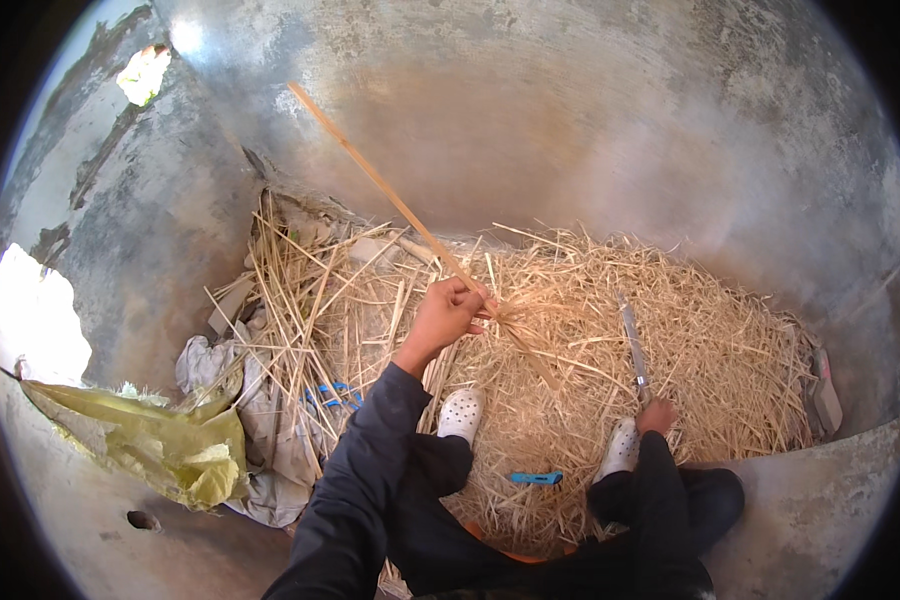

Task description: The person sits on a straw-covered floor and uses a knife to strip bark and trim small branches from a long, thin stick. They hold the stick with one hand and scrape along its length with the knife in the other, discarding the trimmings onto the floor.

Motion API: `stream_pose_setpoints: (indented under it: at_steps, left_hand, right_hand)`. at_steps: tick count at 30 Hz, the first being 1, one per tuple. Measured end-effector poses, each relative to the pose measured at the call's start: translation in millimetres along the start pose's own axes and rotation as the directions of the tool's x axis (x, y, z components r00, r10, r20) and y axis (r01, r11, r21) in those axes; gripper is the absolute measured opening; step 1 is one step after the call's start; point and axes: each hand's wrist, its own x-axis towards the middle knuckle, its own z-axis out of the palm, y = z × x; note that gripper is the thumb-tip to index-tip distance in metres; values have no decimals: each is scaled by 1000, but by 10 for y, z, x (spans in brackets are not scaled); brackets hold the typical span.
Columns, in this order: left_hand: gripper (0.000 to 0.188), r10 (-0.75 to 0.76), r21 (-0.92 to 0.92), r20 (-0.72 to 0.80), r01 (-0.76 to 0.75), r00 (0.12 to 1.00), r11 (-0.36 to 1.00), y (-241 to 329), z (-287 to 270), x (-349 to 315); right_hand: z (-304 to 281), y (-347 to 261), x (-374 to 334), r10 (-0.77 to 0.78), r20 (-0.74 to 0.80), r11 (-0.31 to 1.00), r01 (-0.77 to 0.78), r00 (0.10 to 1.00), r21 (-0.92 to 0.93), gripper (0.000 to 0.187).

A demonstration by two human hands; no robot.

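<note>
My left hand (444,322) pinches a long, thin bamboo-like strip (375,178). From my fingers the strip slants up and to the left, and its lower part passes down into a bunch of curled shavings (530,325) just right of the hand. A knife (632,335) with a long narrow blade is in my right hand (656,416), which is closed round the handle beside my right shoe. The blade points away from me over the shavings, apart from the strip.
Pale shavings (735,350) heap across the floor, with loose strips (295,290) piled at the left. A blue box cutter (536,479) lies between my white clogs (460,415). At left are a yellow-green sack (160,445) and grey cloth (275,495). A concrete wall (450,120) encloses the space.
</note>
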Motion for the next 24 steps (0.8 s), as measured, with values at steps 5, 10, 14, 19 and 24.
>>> stream_pose_setpoints:
  at_steps: [5,10,14,19,24]
  left_hand:
    - [27,16,38,-43,-15,999,999,142,-17,17]
    - [26,157,119,-76,-148,985,982,97,6,114]
    - [26,337,194,-156,-306,928,932,59,32,41]
    - [27,406,68,-161,-400,900,914,177,285,31]
    - [27,437,-114,-173,-459,882,881,118,417,119]
  right_hand:
    - [-410,-489,-109,-29,111,984,8,993,178,42]
    - [-357,-712,-143,102,74,744,-126,992,656,35]
    - [-723,-1173,-770,168,371,133,-394,913,909,25]
    - [-800,-1294,-1669,185,221,-52,-215,958,975,17]
    - [-1186,-1445,-2377,129,129,-57,-123,983,991,20]
